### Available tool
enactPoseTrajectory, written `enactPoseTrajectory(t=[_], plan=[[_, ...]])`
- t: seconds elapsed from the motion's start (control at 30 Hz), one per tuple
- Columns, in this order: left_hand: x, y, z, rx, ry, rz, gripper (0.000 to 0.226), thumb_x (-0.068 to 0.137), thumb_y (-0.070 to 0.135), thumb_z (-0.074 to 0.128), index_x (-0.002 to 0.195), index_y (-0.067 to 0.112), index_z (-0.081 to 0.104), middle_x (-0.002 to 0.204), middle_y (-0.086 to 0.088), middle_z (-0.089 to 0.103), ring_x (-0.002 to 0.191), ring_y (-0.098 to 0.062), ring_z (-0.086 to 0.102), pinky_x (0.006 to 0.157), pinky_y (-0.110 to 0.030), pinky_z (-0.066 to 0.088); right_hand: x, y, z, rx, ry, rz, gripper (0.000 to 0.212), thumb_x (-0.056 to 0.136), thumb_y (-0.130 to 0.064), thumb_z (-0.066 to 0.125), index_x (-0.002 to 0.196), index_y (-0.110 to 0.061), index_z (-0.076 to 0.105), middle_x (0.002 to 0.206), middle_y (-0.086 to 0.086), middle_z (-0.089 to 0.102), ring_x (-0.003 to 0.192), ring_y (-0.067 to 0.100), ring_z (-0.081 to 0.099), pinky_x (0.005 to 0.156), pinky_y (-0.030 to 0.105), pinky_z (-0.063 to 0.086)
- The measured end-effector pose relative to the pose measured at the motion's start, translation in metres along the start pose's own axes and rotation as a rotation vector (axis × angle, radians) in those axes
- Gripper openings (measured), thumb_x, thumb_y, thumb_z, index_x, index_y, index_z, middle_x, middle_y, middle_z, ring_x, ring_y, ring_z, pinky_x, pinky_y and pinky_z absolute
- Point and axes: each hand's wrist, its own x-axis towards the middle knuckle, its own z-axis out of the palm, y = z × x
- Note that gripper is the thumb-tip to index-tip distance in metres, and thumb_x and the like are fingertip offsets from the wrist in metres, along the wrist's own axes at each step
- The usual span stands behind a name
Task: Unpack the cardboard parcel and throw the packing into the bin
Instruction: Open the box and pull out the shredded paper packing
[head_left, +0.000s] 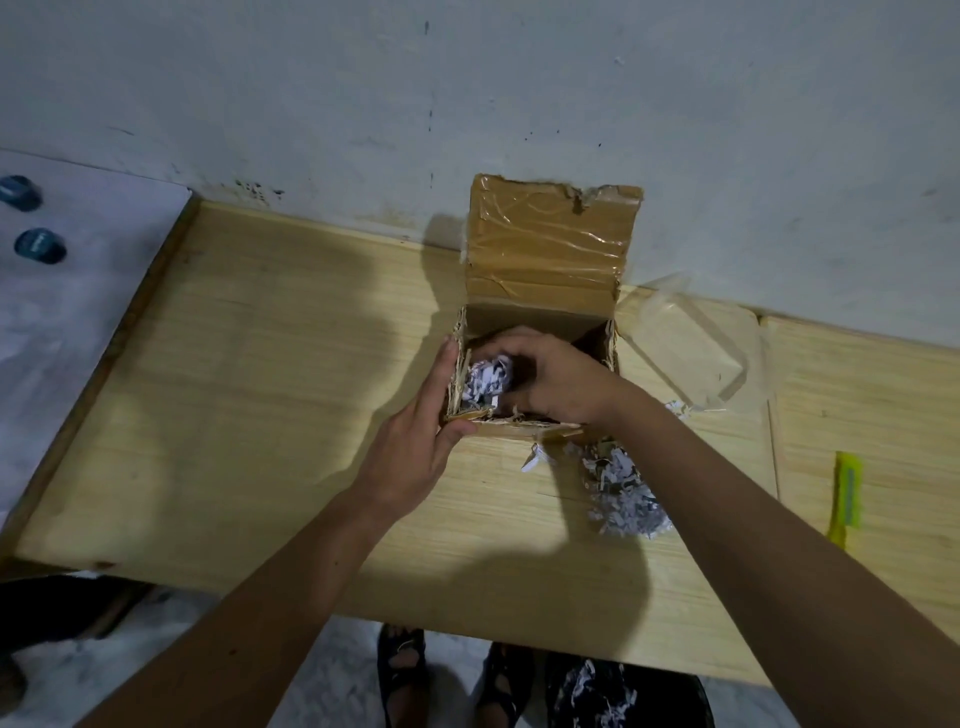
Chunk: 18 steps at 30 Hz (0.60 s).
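Observation:
The cardboard parcel (545, 270) stands open on the wooden table (249, 415), its taped lid flap raised against the wall. Shredded white paper (485, 384) fills the left of its inside. My right hand (556, 382) reaches into the box with its fingers curled around a clump of that shredded paper. My left hand (415, 441) presses flat against the box's left wall and front corner, steadying it. A loose pile of shredded paper (626, 493) lies on the table just in front of the box. A black bin (618, 691) with shreds in it sits on the floor below the table edge.
A crumpled clear plastic sheet (696, 348) lies right of the box. A yellow box cutter (848, 496) rests near the table's right side. Two blue round objects (39, 244) sit on a white surface at far left. My sandalled feet (402, 670) are below.

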Motion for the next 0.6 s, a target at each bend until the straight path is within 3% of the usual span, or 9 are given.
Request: enactPoseTrajectory(t=[0.1,0.2,0.3,0.4,0.5,0.6], plan=[[0.000,-0.001,0.000,-0.011,-0.003,0.003,0.085,0.097,0.056,0.045,0.166,0.023,0.008,0.171,0.007,0.020,0.136,0.004,0.033,0.104,-0.011,0.034,0.001,0.005,-0.001,-0.060,0.048,-0.002,0.071,0.078,-0.010,0.087,0.141,-0.029,0.061,0.141,-0.002,0.057,0.132,0.016,0.053,0.116,0.033,0.040],[0.000,0.001,0.001,-0.019,-0.007,-0.016,0.084,0.097,0.049,0.050,0.166,0.023,0.009,0.169,0.005,0.024,0.132,-0.010,0.043,0.096,0.000,0.033,0.009,0.006,0.008,-0.227,-0.068,0.021,0.076,0.081,-0.013,0.081,0.149,-0.034,0.053,0.151,-0.001,0.051,0.138,0.025,0.044,0.120,0.041,0.035],[-0.001,0.003,0.000,-0.030,0.004,-0.026,0.085,0.096,0.046,0.054,0.165,0.022,0.011,0.164,0.013,0.025,0.129,-0.012,0.045,0.091,0.008,0.029,0.013,0.004,0.009,-0.130,-0.113,0.000,0.058,0.084,-0.003,0.078,0.137,-0.021,0.065,0.146,0.001,0.049,0.130,0.015,0.052,0.111,0.015,0.039],[-0.001,0.003,0.000,-0.028,0.018,-0.031,0.084,0.096,0.044,0.055,0.165,0.024,0.012,0.163,0.016,0.025,0.129,-0.013,0.048,0.095,0.003,0.032,0.011,-0.001,0.009,-0.053,-0.157,0.010,0.041,0.089,-0.001,0.074,0.127,-0.018,0.073,0.128,-0.003,0.065,0.115,0.011,0.065,0.103,0.021,0.051],[-0.002,0.003,0.002,-0.037,0.030,-0.041,0.083,0.098,0.037,0.060,0.165,0.022,0.013,0.159,0.028,0.019,0.131,-0.013,0.043,0.095,0.002,0.031,0.011,-0.003,0.009,-0.017,-0.236,0.046,0.033,0.095,-0.005,0.068,0.125,-0.018,0.073,0.112,-0.009,0.073,0.101,0.005,0.068,0.093,0.015,0.050],[-0.003,0.002,0.004,-0.056,0.037,-0.046,0.083,0.099,0.027,0.063,0.165,0.021,0.013,0.152,0.040,0.013,0.134,-0.012,0.041,0.097,0.007,0.026,0.012,0.000,0.010,-0.006,-0.271,0.059,0.027,0.098,-0.003,0.062,0.117,-0.017,0.075,0.114,0.002,0.076,0.108,0.020,0.070,0.098,0.032,0.052]])
